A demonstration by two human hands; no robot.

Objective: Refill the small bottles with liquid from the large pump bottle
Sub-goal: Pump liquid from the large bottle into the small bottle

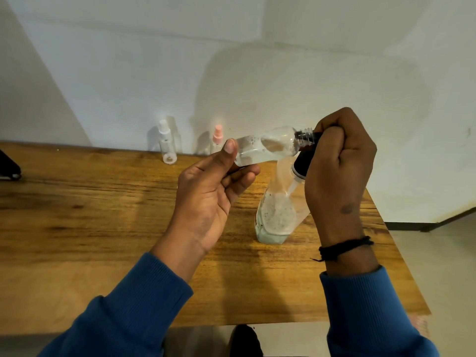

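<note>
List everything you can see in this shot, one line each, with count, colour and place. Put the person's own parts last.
Small clear bottle: 1, clear, uncapped, threaded neck, held tilted on its side above the table, some liquid inside.
Large pump bottle: 1, clear with foamy liquid, black pump top, standing tilted on the table's right part.
White-capped spray bottle: 1, clear, upright at the table's far edge by the wall.
Pink-capped spray bottle: 1, clear, upright at the far edge, partly behind the left thumb.
Table: 1, brown wood grain.
Dark object: 1, black, far left edge; cannot identify.
Wristband: 1, black, right wrist.
Sleeves: 2, blue.
Left hand: fingers grip the small bottle's base.
Right hand: fingers curled round the pump top.
</note>
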